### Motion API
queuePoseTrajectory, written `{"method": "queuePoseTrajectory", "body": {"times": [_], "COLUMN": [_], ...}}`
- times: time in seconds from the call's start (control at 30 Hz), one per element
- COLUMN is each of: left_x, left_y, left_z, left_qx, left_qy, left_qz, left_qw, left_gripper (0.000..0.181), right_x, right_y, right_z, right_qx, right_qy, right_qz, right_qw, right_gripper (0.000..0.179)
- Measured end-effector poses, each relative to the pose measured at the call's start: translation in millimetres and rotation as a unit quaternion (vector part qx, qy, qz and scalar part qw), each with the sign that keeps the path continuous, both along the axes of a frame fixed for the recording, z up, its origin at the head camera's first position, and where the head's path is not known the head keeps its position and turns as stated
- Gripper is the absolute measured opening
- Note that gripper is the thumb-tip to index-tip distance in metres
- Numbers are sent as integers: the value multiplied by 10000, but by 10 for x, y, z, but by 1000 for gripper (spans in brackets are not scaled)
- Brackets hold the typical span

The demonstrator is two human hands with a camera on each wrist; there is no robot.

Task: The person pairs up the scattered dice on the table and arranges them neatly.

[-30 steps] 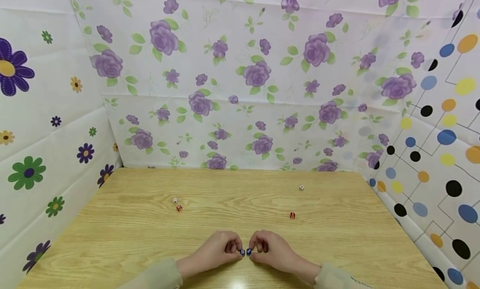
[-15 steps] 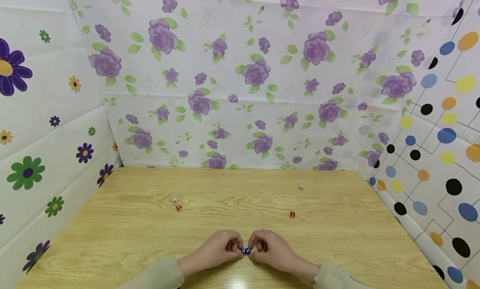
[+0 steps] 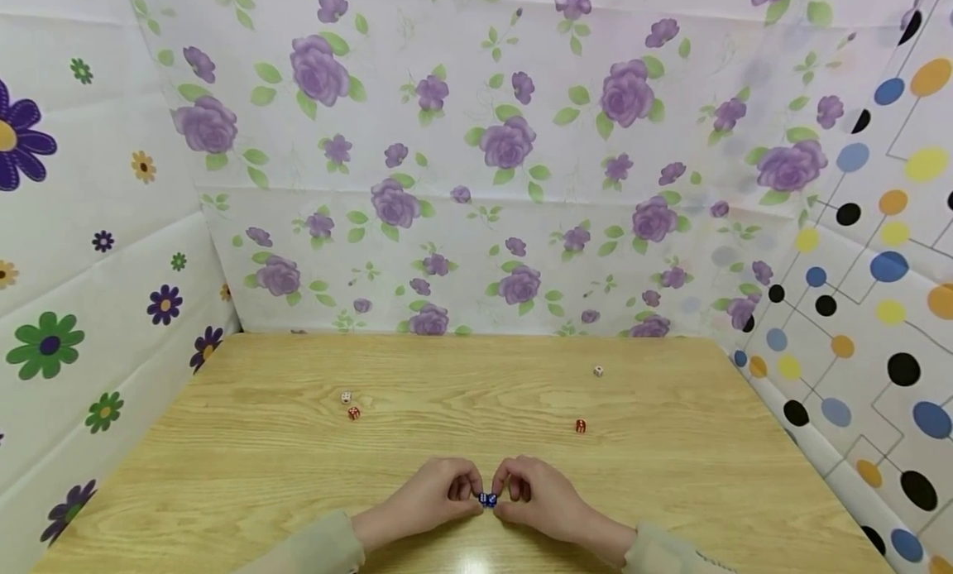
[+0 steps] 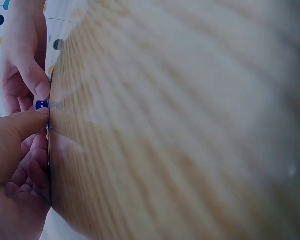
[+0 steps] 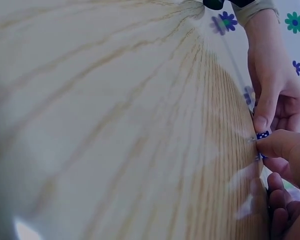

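Two small blue dice with white pips sit side by side on the table near its front edge, seemingly touching. My left hand (image 3: 435, 495) pinches the left blue die (image 3: 483, 499) between thumb and index finger. From the other side, my right hand (image 3: 542, 498) pinches the right blue die (image 3: 492, 499) in the same way. In the left wrist view, part of a blue die (image 4: 42, 105) shows between the two thumbs. The right wrist view also catches a blue die (image 5: 262, 135) there, partly covered by the thumbs.
Farther back on the left of the wooden table (image 3: 462, 375), a white die (image 3: 346, 398) lies close to a red die (image 3: 353, 413). On the right are another red die (image 3: 581, 426) and, behind it, a white die (image 3: 599, 370). Patterned cloth walls (image 3: 462, 144) surround the table.
One second ago a small gap stood between the two blue dice. Both hands have brought them together, and they have stayed so since half a second ago.
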State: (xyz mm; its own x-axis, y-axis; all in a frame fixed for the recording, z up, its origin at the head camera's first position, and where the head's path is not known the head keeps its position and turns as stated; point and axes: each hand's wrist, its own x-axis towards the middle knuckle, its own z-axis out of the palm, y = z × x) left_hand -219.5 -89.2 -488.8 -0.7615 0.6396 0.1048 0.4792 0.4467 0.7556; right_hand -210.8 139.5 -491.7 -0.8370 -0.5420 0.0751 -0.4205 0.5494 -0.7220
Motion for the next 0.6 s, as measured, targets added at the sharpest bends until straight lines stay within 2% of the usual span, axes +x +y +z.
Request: {"method": "queuePoseTrajectory", "body": {"times": [0.3, 0.6], "left_x": [8, -4], "left_y": [-1, 7], "left_z": [-10, -11], "left_qx": [102, 96], "left_qy": [-205, -190], "left_qz": [60, 137], "left_qw": [9997, 9997], "left_gripper": [11, 12], "right_x": [21, 16], "right_y": [-13, -11], "right_z": [29, 9], "right_qx": [18, 20], "right_qy": [-33, 20], "right_qz": [-55, -80], "right_qw": [10000, 10000], "right_gripper": [16, 15]}}
